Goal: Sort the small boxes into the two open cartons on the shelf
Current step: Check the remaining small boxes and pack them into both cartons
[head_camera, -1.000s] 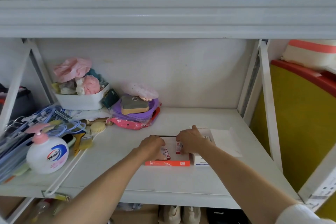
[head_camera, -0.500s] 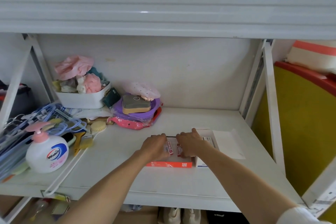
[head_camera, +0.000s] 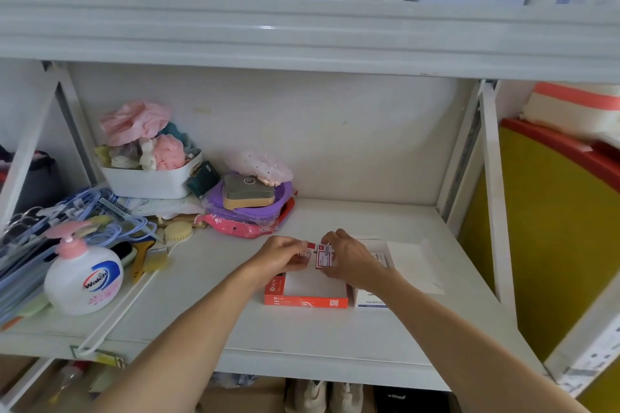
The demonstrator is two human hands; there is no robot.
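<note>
Lifted since: both hands (head_camera: 349,256) grip small boxes (head_camera: 323,256).

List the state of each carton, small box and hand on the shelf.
red carton: open, upright on shelf
white carton: open, flap laid out right
small box: held upright over red carton
left hand: closed on another small box
right hand: pinching small box

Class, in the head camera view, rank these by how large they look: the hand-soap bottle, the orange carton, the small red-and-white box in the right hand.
1. Hand-soap bottle, though it sits nearer the camera.
2. Orange carton.
3. Small red-and-white box.
</note>
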